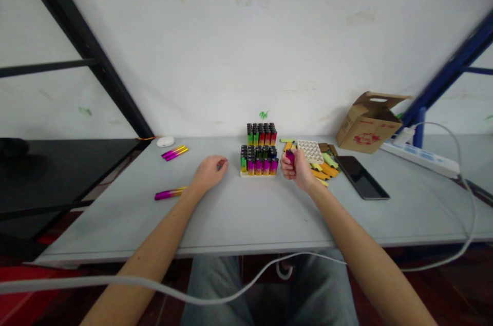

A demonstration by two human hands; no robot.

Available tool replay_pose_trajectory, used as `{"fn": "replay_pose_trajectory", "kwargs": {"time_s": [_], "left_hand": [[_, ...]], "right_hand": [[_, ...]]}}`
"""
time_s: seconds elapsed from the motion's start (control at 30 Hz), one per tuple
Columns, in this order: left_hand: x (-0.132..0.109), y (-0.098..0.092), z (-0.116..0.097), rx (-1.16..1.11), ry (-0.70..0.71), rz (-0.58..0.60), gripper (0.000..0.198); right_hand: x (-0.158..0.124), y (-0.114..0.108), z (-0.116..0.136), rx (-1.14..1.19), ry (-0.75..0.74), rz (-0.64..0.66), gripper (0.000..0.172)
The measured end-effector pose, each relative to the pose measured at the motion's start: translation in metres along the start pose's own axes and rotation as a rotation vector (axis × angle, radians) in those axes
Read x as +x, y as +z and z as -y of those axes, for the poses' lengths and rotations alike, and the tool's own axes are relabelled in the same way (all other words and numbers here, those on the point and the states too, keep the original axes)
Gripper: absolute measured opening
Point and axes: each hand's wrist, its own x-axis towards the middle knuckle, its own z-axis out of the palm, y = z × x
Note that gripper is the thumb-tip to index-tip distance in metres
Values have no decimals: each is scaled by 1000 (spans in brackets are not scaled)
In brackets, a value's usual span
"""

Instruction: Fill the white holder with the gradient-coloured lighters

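Note:
My right hand [296,169] is closed around a purple lighter [290,156], held just right of a white tray [259,174] packed with upright coloured lighters [259,160]. A second full batch of lighters [262,134] stands behind it. My left hand [210,171] rests on the grey table [246,213] left of the tray, fingers curled loosely; whether anything is in them I cannot make out. An empty white grid tray [310,151] lies right of my right hand, with loose orange and green lighters [325,167] beside it.
Long pink-yellow lighters lie at the left [175,152] [169,193], near a small white object [165,141]. A black phone [361,177], a cardboard box [367,123] and a power strip [421,157] sit at the right. A grey cable [215,298] hangs across the front edge.

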Motion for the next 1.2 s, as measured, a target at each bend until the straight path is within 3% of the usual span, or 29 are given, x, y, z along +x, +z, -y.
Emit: {"fn": "replay_pose_trajectory", "kwargs": {"time_s": [0.33, 0.63, 0.77, 0.93, 1.13, 1.2], "left_hand": [[0, -2, -2, -1, 19, -23, 30], [-1, -1, -1, -29, 22, -24, 29], [-1, -5, -4, -66, 61, -168, 29], [-9, -14, -32, -126, 139, -379, 28], [-29, -9, -81, -249, 334, -355, 19], [-34, -5, -91, -273, 377, -295, 21]], "right_hand": [[1, 2, -5, -61, -88, 7, 42], [0, 6, -1, -1, -216, -10, 35], [0, 4, 1, -29, -345, -103, 29], [-7, 0, 3, -178, -545, -159, 25], [-14, 11, 1, -405, -666, -50, 19], [-16, 16, -3, -486, -651, 4, 19]]}}
